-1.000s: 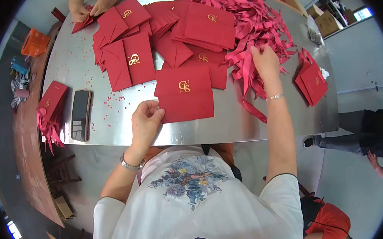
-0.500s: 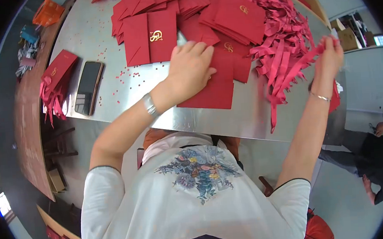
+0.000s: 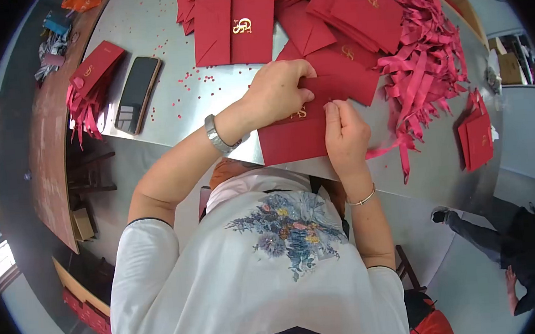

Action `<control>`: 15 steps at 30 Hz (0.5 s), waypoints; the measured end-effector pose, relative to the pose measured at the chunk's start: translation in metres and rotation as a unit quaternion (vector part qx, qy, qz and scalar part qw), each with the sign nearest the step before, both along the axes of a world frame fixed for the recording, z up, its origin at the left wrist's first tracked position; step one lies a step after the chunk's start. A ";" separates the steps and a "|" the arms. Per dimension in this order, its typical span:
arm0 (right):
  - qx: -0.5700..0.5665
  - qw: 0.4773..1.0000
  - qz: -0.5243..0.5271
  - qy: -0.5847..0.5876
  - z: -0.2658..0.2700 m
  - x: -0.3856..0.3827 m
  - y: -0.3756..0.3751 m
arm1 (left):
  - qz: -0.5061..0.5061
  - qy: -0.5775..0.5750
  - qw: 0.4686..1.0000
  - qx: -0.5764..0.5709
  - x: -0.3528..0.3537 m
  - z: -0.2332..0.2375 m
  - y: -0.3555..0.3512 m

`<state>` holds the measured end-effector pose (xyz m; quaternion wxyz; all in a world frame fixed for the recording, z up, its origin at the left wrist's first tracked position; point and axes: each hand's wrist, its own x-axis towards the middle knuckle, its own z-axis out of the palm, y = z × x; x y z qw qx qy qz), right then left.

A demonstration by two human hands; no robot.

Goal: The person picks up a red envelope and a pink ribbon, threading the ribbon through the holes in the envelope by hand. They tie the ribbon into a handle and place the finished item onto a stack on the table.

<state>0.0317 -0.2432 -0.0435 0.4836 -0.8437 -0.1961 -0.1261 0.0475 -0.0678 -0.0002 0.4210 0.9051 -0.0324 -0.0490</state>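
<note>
A red flat paper bag with a gold logo lies at the table's front edge. My left hand is closed on its upper part, fingers curled over the edge and partly hiding the logo. Close by on the right, my right hand pinches a red ribbon at the bag's edge; the ribbon trails out below the hand. Whether its tip passes through the bag cannot be made out. A heap of red ribbons lies to the right.
Stacked red bags cover the far side of the metal table. A phone and a ribboned bag lie left. More finished-looking bags stand right. Red paper dots are scattered about. Another person is at far right.
My right hand has come left from the ribbon heap to the bag, bringing a ribbon. My left hand has gripped the bag's upper part. The view has shifted slightly.
</note>
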 end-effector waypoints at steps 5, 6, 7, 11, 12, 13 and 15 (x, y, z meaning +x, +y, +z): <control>-0.185 0.981 -0.010 -0.055 0.007 -0.002 0.008 | 0.001 0.020 0.998 -0.066 -0.007 -0.013 0.006; -0.187 0.981 -0.006 -0.053 0.006 -0.001 0.008 | 0.004 0.023 0.997 -0.068 -0.008 -0.018 0.007; -0.198 0.979 -0.002 -0.048 0.005 -0.001 0.009 | -0.001 0.030 0.996 -0.080 -0.007 -0.025 0.008; -0.217 0.976 0.005 -0.025 0.002 0.001 0.012 | 0.000 0.018 0.997 -0.072 -0.013 -0.025 0.008; -0.218 0.976 0.007 -0.024 0.001 0.002 0.012 | 0.001 0.019 0.997 -0.073 -0.013 -0.027 0.008; -0.216 0.976 0.006 -0.020 0.001 0.002 0.013 | 0.000 0.021 0.997 -0.073 -0.013 -0.029 0.009; -0.215 0.977 0.005 -0.015 0.001 0.003 0.014 | -0.002 0.022 0.997 -0.074 -0.013 -0.031 0.009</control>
